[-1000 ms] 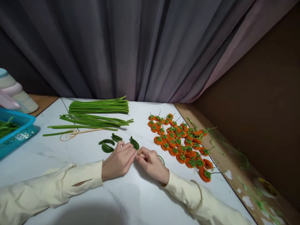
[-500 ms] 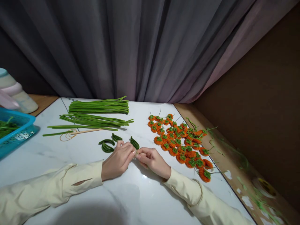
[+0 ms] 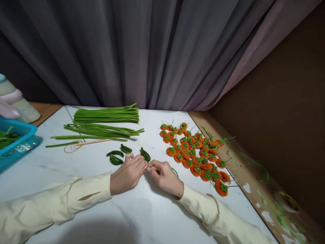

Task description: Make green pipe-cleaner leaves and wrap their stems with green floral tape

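My left hand point(image 3: 129, 173) and my right hand point(image 3: 164, 176) meet at their fingertips just above the table, both closed in a pinch. They seem to share one thin green chenille stem point(image 3: 175, 172); a curved bit of it shows behind my right hand, and the pinched part is mostly hidden. Directly beyond the fingertips lies a dark green looped chenille leaf point(image 3: 145, 154). Several more such leaves point(image 3: 116, 159) rest to the left of it, close to my left knuckles.
Bright green chenille stems point(image 3: 106, 115) lie in bundles at the back, with a wooden stick point(image 3: 93, 142) in front. Orange chenille pumpkins point(image 3: 188, 163) with green tops spread across the right side. A blue basket point(image 3: 24, 135) and a bottle point(image 3: 24, 106) stand left; scraps litter the right ledge.
My right hand rolled inward and then turned back, so the green curve behind it vanished and shows again. My left hand stayed nearly still; the leaves have not moved.
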{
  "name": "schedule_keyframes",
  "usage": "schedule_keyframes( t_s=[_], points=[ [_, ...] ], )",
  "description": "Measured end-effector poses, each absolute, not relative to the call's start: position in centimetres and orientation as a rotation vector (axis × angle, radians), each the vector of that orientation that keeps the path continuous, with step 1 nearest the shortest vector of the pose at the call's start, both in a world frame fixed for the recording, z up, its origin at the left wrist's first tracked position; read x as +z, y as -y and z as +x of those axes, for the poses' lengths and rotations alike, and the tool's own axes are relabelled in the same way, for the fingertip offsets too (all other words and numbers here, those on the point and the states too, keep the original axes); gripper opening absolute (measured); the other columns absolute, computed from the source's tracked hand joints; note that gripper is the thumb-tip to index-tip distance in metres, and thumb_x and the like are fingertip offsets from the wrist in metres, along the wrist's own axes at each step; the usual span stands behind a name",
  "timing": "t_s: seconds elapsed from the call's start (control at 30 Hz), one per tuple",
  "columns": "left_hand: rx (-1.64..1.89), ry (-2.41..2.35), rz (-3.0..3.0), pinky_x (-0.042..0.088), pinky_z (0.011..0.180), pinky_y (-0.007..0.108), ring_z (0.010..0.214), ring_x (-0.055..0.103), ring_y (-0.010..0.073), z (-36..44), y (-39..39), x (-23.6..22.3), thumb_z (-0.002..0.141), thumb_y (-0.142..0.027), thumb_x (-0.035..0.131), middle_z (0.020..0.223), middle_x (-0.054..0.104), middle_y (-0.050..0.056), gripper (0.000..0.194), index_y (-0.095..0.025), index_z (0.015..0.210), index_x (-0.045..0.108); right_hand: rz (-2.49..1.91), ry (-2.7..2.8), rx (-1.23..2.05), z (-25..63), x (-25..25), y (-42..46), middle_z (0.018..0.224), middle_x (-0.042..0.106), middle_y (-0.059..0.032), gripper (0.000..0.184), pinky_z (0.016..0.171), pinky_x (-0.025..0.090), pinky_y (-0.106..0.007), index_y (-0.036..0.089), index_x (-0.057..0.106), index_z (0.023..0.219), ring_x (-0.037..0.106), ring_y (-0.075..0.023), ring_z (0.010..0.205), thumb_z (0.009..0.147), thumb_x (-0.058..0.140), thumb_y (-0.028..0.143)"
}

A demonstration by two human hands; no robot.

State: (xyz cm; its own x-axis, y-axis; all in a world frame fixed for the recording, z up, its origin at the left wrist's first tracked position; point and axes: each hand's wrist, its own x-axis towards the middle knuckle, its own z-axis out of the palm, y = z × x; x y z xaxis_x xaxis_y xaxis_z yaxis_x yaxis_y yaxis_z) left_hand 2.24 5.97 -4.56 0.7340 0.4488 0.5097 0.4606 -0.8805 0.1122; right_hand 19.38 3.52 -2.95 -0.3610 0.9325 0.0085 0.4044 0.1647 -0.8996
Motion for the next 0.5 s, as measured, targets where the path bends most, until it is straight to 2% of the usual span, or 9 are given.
schedule_keyframes(
  t_s=[0.5],
  points=[
    [-0.776, 0.788, -2.961, 0.025, 0.068, 0.034, 0.074, 0.051, 0.0196, 2.36, -5.92, -4.28, 0.091, -0.005, 0.027, 0.071, 0.056, 0.005, 0.027, -0.013, 0.078, 0.05, -1.257, 2.04, 0.863, 19.4, -3.72, -3.14, 0.049, 0.044, 0.0051, 0.015, 0.049, 0.027, -0.021, 0.016, 0.052, 0.075, 0.034, -0.0088, 0.043, 0.084, 0.041, 0.02]
  ],
)
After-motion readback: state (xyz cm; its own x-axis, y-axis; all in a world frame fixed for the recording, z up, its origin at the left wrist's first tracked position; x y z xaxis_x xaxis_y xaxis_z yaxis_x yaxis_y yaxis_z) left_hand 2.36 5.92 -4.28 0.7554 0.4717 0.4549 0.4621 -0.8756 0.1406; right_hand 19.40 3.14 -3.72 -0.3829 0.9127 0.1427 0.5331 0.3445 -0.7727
